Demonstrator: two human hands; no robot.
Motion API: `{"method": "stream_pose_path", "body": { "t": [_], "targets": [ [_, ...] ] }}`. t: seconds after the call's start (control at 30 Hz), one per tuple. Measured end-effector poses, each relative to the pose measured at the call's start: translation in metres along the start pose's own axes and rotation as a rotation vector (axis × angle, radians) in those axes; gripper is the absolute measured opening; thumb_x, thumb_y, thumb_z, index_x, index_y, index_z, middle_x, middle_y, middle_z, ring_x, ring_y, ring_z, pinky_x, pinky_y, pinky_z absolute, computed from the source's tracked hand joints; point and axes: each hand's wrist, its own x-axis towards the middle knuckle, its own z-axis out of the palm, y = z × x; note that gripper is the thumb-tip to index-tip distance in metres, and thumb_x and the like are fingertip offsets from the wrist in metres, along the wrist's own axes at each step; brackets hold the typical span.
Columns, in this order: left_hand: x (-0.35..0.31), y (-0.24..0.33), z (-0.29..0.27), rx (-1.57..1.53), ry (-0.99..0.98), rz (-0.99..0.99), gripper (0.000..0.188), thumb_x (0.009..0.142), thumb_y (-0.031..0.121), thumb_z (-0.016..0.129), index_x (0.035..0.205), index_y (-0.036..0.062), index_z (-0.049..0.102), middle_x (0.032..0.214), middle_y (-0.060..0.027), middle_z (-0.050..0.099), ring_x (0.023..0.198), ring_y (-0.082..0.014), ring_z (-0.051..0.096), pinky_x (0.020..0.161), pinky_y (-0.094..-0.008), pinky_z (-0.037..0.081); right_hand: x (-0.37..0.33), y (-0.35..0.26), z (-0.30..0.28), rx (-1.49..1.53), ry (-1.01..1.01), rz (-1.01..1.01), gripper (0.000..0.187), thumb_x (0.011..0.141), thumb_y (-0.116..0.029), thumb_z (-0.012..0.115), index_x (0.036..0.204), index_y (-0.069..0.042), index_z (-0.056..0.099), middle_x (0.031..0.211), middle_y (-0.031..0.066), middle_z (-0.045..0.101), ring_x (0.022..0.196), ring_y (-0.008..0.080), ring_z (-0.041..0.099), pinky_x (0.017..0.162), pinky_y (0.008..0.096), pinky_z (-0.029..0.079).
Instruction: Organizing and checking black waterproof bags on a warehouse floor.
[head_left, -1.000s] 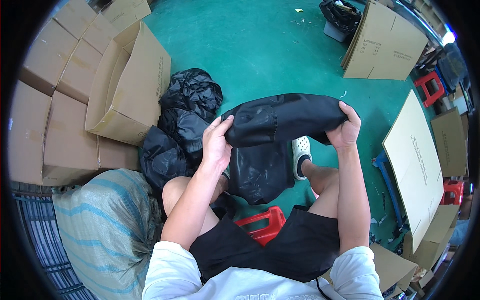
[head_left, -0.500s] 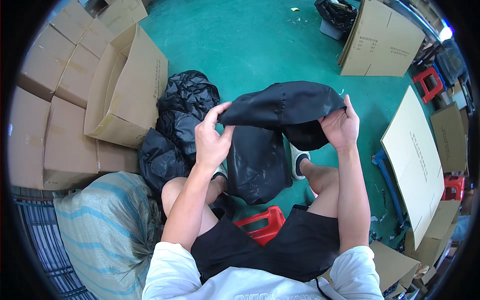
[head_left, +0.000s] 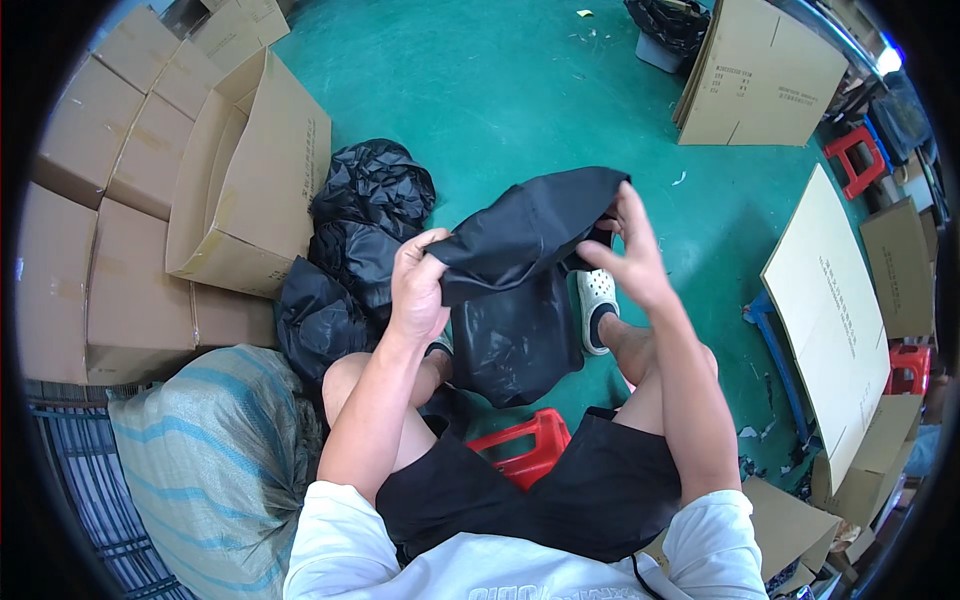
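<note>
Stretching black bag [head_left: 520, 225] between left hand [head_left: 415, 285] and right hand [head_left: 630, 255]; left grip pinches its edge.
</note>
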Motion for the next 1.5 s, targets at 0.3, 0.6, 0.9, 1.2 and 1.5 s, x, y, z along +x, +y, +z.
{"method": "stream_pose_path", "body": {
  "t": [0.3, 0.6, 0.9, 1.2, 1.5],
  "targets": [
    [0.004, -0.01, 0.013, 0.237, 0.076, 0.094, 0.018, 0.086, -0.002, 0.068, 0.082, 0.0074, 0.053, 0.073, 0.0067, 0.055, 0.066, -0.0006, 0.047, 0.059, -0.0177, 0.036, -0.004, -0.045, 0.061, -0.644, 0.106, -0.561, 0.052, 0.058, 0.006, 0.066, 0.109, -0.008, 0.068, 0.125, 0.0126, 0.055, 0.124, 0.0328, 0.05, 0.104, 0.0451, 0.038],
    [0.009, 0.052, -0.016, 0.625, -0.432, -0.372, 0.015, 0.087, 0.014, 0.076, 0.08, 0.0035, 0.068, 0.066, 0.0083, 0.055, 0.058, 0.0017, 0.04, 0.05, -0.0208, 0.027, 0.0, -0.034, 0.012, 0.31, -0.532, 0.311, 0.016, 0.094, 0.001, 0.053, 0.102, 0.002, 0.067, 0.1, -0.0005, 0.068, 0.094, 0.0064, 0.059, 0.085, 0.0253, 0.048],
    [0.003, 0.028, -0.011, -0.114, -0.382, -0.199, 0.04, 0.084, 0.023, 0.078, 0.112, -0.0029, 0.065, 0.097, -0.0045, 0.07, 0.085, -0.0092, 0.065, 0.076, -0.0228, 0.05, -0.007, -0.047, 0.013, 0.8, -0.342, 0.553, 0.039, 0.099, -0.034, 0.059, 0.098, 0.004, 0.067, 0.089, 0.0067, 0.071, 0.075, 0.0108, 0.066, 0.071, 0.0256, 0.054],
    [0.005, 0.021, -0.013, 0.032, -0.327, -0.258, 0.02, 0.089, 0.018, 0.073, 0.099, 0.0001, 0.068, 0.089, -0.0031, 0.07, 0.079, -0.008, 0.064, 0.074, -0.0239, 0.05, -0.005, -0.046, -0.01, 0.996, -0.263, 0.431, 0.03, 0.098, -0.025, 0.06, 0.1, 0.004, 0.064, 0.093, 0.0109, 0.071, 0.08, 0.0147, 0.068, 0.075, 0.0291, 0.056],
    [0.008, 0.02, -0.008, 0.073, -0.306, -0.269, 0.017, 0.089, 0.014, 0.072, 0.099, 0.0004, 0.068, 0.09, -0.0031, 0.071, 0.08, -0.0077, 0.063, 0.077, -0.0232, 0.049, -0.002, -0.044, -0.025, 0.928, -0.35, 0.392, 0.037, 0.08, -0.016, 0.077, 0.106, 0.006, 0.062, 0.1, 0.0108, 0.07, 0.087, 0.0152, 0.068, 0.082, 0.0288, 0.055]
  ]
}}
